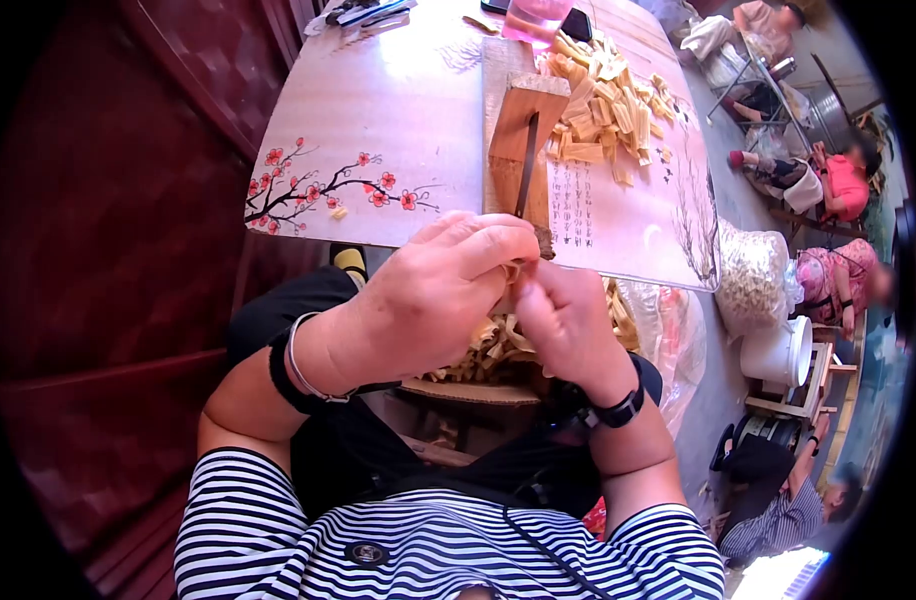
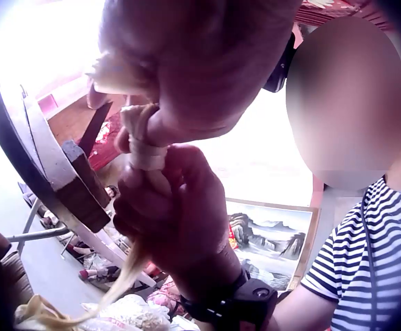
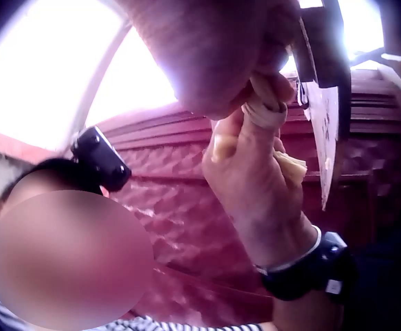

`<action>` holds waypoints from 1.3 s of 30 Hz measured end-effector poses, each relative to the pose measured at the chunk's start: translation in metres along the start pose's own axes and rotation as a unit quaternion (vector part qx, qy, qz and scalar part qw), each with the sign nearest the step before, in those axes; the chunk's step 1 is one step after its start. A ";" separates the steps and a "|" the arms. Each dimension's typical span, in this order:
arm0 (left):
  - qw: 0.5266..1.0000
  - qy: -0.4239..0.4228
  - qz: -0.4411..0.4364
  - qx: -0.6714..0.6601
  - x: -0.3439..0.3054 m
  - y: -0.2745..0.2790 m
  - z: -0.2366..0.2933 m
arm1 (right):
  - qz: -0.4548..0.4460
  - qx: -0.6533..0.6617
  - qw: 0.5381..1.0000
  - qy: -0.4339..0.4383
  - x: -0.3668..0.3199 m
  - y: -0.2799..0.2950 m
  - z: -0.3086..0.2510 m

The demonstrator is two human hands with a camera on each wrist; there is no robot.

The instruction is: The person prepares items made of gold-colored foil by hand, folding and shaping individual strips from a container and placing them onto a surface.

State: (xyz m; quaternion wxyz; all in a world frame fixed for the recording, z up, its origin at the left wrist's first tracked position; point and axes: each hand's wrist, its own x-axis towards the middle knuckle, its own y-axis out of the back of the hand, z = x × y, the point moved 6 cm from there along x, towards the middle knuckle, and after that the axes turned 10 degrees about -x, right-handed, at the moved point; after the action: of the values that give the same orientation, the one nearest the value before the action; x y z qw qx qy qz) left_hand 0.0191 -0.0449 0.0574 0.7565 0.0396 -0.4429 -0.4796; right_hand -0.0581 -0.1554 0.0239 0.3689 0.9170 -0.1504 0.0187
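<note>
A soft, pale yellow strip [image 2: 145,153] is wound in a loop between my two hands, just in front of the table's near edge. My left hand [image 1: 428,290] pinches one part of it, and in the right wrist view a yellowish end [image 3: 291,167] sticks out beside that hand. My right hand [image 1: 568,325] grips the other part, its fingers curled close against the left ones. From under the right hand a long tail [image 2: 121,283] hangs down in the left wrist view. In the head view the hands hide most of the strip.
A wooden block [image 1: 528,100] with a dark metal bar [image 1: 527,165] stands on the flower-printed table [image 1: 378,130]. Right of it lies a heap of flat yellow pieces [image 1: 608,100]. More yellow strips [image 1: 488,355] fill a container below the hands. Several people sit at the right.
</note>
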 end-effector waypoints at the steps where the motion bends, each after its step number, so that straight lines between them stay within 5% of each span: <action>1: 0.999 0.005 0.009 -0.044 0.001 0.004 -0.002 | -0.062 0.065 0.994 -0.055 0.002 0.000 0.001; 3: 0.991 0.016 0.024 -0.131 0.001 0.018 -0.004 | -0.167 0.223 0.954 -0.108 -0.003 -0.007 0.000; 6: 0.946 0.053 0.167 -0.271 -0.001 0.050 -0.018 | -0.244 0.383 0.885 -0.104 -0.010 -0.016 0.005; 7: 0.952 0.021 0.168 -0.255 -0.003 0.052 -0.023 | -0.233 0.413 0.875 -0.101 -0.011 -0.017 0.006; 13: 0.870 0.240 0.049 -0.428 -0.011 0.021 -0.042 | -0.217 0.519 0.800 -0.208 -0.009 -0.020 0.012; 15: 0.836 0.257 0.010 -0.484 -0.012 0.004 -0.037 | -0.220 0.464 0.827 -0.230 -0.008 -0.022 0.009; 17: 0.823 0.303 0.064 -0.476 -0.015 0.004 -0.041 | -0.178 0.427 0.839 -0.286 -0.009 -0.015 0.017; 23: 0.839 0.338 0.166 -0.393 -0.012 0.007 -0.060 | 0.099 0.215 0.961 -0.143 0.009 0.029 0.029; 27: 0.878 0.368 0.195 -0.237 -0.011 -0.004 -0.090 | 0.203 0.007 0.976 -0.075 0.028 0.031 0.044; 30: 0.933 0.298 0.189 -0.063 -0.007 -0.003 -0.083 | 0.216 -0.044 0.970 -0.104 0.028 0.029 0.059; 33: 0.913 0.349 0.204 -0.050 -0.014 0.007 -0.083 | 0.232 -0.071 0.961 -0.135 0.018 0.038 0.063; 37: 0.971 0.135 0.184 -0.074 -0.004 0.012 -0.042 | 0.241 -0.037 0.968 0.066 0.007 0.033 0.009; 39: 0.965 0.139 0.165 -0.150 0.001 0.002 -0.022 | 0.208 -0.071 0.956 0.195 0.003 0.030 -0.016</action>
State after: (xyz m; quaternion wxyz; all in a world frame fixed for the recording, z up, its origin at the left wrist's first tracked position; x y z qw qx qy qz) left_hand 0.0362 -0.0530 0.0452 0.8767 -0.0816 -0.2570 -0.3984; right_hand -0.0629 -0.1655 0.0559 0.4431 0.8155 -0.2636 0.2630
